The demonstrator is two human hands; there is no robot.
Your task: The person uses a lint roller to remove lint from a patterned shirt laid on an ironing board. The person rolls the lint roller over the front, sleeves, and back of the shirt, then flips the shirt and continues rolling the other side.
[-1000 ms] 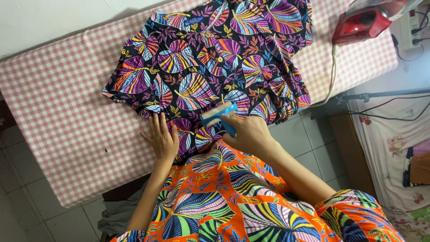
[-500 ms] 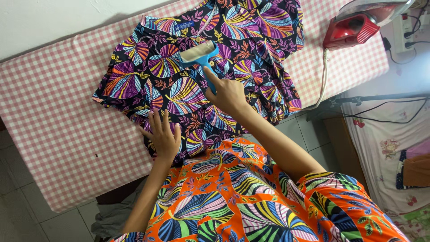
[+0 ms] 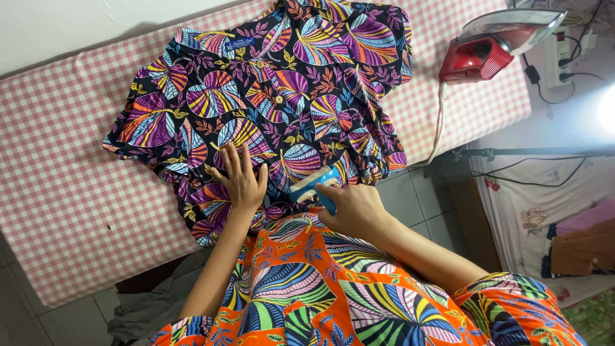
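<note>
Right hand (image 3: 356,206) grips the blue lint roller (image 3: 313,184) tight, low on the leaf-print shirt (image 3: 269,96); left hand (image 3: 243,178) lies open, fingers spread, pressing the fabric flat.

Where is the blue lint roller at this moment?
In the head view, the lint roller is in the right hand, at the shirt's near hem, beside the left hand.

Scene evenly, brightly lit by soft daylight-like light. Strong glare blown out at right edge, beside power strip (image 3: 556,59). Soft shadow cast along wall (image 3: 77,25) behind ironing board (image 3: 57,186); darker shade seen under board near floor. Colours rendered saturated, detail kept sharp at centre. Slight wide-angle bending noted at frame edges. No motion blur seen.
</note>
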